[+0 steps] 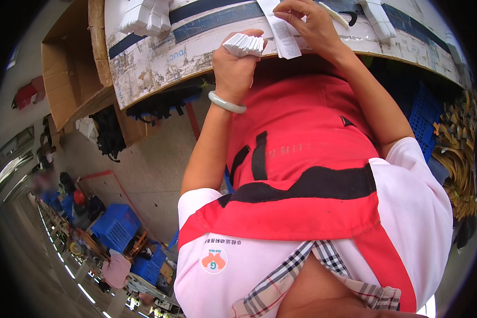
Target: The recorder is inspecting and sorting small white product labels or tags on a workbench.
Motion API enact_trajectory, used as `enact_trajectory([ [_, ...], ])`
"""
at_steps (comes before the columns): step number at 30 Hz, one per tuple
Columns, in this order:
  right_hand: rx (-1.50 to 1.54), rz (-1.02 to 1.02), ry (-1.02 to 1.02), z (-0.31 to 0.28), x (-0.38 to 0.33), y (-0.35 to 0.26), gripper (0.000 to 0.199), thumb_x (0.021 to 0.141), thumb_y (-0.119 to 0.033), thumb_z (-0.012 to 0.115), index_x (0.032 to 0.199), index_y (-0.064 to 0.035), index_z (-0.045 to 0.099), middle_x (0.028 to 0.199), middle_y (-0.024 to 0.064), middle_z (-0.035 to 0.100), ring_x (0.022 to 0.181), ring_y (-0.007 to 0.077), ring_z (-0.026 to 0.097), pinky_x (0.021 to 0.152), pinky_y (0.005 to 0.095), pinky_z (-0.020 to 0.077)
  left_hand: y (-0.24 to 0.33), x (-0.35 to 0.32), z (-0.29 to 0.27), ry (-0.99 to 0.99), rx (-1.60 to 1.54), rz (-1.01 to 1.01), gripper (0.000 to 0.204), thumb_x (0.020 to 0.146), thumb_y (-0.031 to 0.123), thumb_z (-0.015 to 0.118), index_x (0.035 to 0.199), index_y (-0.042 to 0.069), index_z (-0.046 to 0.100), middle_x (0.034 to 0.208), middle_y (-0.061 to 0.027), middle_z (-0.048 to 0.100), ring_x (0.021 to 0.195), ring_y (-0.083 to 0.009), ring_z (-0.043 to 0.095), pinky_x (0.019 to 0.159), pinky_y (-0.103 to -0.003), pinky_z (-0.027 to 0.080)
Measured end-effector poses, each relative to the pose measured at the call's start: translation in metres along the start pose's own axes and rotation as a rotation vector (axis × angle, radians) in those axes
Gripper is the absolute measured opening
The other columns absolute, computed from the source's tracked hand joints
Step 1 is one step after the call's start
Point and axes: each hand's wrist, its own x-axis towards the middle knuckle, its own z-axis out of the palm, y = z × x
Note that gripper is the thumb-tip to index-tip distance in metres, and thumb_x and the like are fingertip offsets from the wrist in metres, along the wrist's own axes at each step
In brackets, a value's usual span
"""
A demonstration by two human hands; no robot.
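My left hand (232, 77) is closed around a thick stack of folded white labels (244, 45), their edges fanned upward, by the table's near edge. Just to its right, a long printed white label (284, 41) lies on the table, its lower end at the edge. My right hand (319, 33) bends over that label's upper part, thumb and fingers pinched together on it. Beside the right hand lies a slim white stick-like tool (335, 15) with a black curved piece (351, 19) next to it.
The worn white table (159, 71) carries dark blue tape strips. Bundles of white labels lie at its left (143, 18) and right (377, 20). An open cardboard box (63, 69) stands left of it. A blue crate (423, 119) and tan strips (458, 164) are at the right.
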Motion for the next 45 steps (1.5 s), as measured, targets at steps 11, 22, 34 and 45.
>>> enact_trajectory([
  [11,-0.267,-0.081,-0.054,0.000,0.005,0.023,0.011,0.085,-0.013,0.068,0.088,-0.0036,0.064,0.089,0.0121,0.059,0.081,0.0309,0.063,0.070,0.0379,0.0501,-0.001,0.003,0.000,-0.047,0.030,-0.019,0.025,0.078,-0.009,0.059,0.099,-0.001,0.070,0.087,-0.0047,0.072,0.075,-0.0076,0.063,0.066,-0.022,0.050],
  [22,-0.233,-0.090,-0.058,0.001,0.009,0.022,0.010,0.086,-0.012,0.067,0.090,-0.0042,0.063,0.089,0.0123,0.058,0.080,0.0303,0.063,0.069,0.0371,0.0503,-0.003,0.004,0.000,-0.052,0.071,-0.003,0.023,0.078,-0.007,0.065,0.100,0.000,0.070,0.089,-0.0067,0.072,0.083,-0.0122,0.067,0.074,-0.024,0.052],
  [34,0.207,0.124,-0.263,-0.025,-0.008,-0.049,0.011,0.091,-0.012,0.064,0.094,-0.0011,0.060,0.081,0.0067,0.056,0.076,0.0139,0.056,0.069,0.0294,0.0470,0.015,0.001,-0.007,-0.084,0.154,0.224,0.025,0.076,-0.005,0.070,0.099,0.002,0.072,0.085,-0.0054,0.071,0.077,-0.0128,0.067,0.070,-0.025,0.053],
  [45,0.318,0.130,-0.353,-0.022,-0.024,-0.035,0.020,0.094,-0.014,0.064,0.109,-0.0008,0.066,0.093,0.0018,0.062,0.086,0.0084,0.061,0.076,0.0214,0.0514,0.012,-0.004,-0.001,-0.107,-0.018,0.130,0.024,0.083,-0.007,0.063,0.105,-0.002,0.070,0.080,-0.0059,0.070,0.069,-0.0095,0.065,0.061,-0.022,0.051],
])
